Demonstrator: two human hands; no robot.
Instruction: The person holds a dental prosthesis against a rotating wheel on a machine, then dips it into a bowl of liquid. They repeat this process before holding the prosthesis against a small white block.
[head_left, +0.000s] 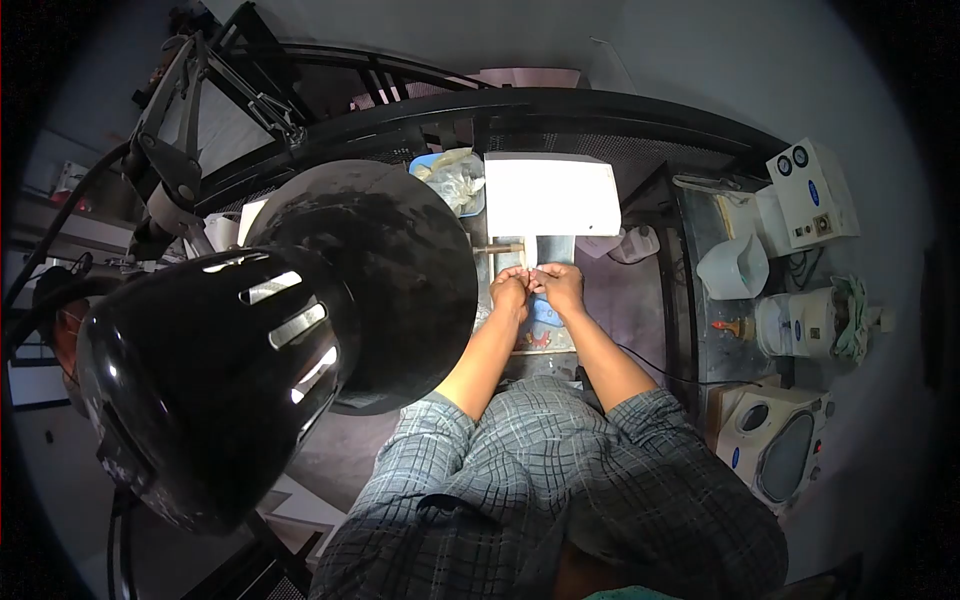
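Observation:
My left hand (510,290) and my right hand (562,288) meet over the workbench, fingertips pinched close together. Whatever sits between them is too small to make out. Just beyond the fingertips is a narrow pale strip (531,251), below a brightly lit white panel (552,198). To the left of the strip lies a thin brown rod-like tool (497,248). Under my right wrist a blue object (546,312) shows in part, with small reddish bits (538,340) on the bench nearer to me.
A large black desk lamp (210,370) fills the left side, close to my left arm. A blue tray (425,160) with plastic bags stands behind. On the right bench are a white jug (735,268), a machine with gauges (815,200) and another boxy machine (770,445).

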